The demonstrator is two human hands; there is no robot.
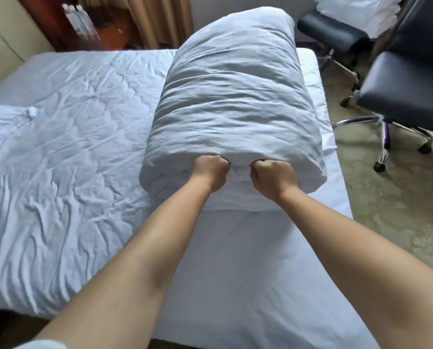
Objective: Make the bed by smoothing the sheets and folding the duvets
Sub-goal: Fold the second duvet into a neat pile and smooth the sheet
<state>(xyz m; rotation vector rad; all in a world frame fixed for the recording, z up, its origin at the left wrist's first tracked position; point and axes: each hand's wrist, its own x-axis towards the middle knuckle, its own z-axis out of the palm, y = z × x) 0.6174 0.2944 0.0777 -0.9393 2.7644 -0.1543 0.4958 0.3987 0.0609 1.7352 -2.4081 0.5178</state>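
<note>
- Folded duvet (235, 96) lies bulky on the bed's (235, 273) right side.
- Left hand (211, 168), right hand (270, 176): both fisted in its near edge, likely for dragging or squaring.
- Sheet (72, 137) beside it unsmoothed.

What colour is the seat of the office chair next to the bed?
Black, on a shiny chrome base; the office chair shows in the head view.
</note>
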